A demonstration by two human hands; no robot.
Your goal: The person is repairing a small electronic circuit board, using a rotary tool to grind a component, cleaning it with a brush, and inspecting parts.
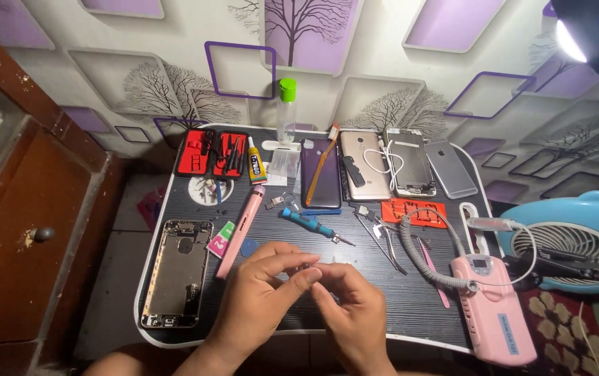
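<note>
Black woodgrain covers the small lap desk (pixel 411 306) on which everything is laid out. Both hands are held together just above its near edge: the left hand (pixel 261 299) and right hand (pixel 352 313) meet at the fingertips, pinched around a tiny part (pixel 311 265) that is too small to be identified (possibly a screw or a clip). The fingers are nearly closed, thumbs pressed to forefingers, so that the piece is steadied from both sides. An opened phone chassis (pixel 177 273) is set at the left, within easy reach. A pink pen-shaped tool (pixel 240 230), a blue screwdriver (pixel 310 226) and tweezers (pixel 379 240) are spread just beyond the hands. Further phones (pixel 366 163) are lined up along the far edge.
</note>
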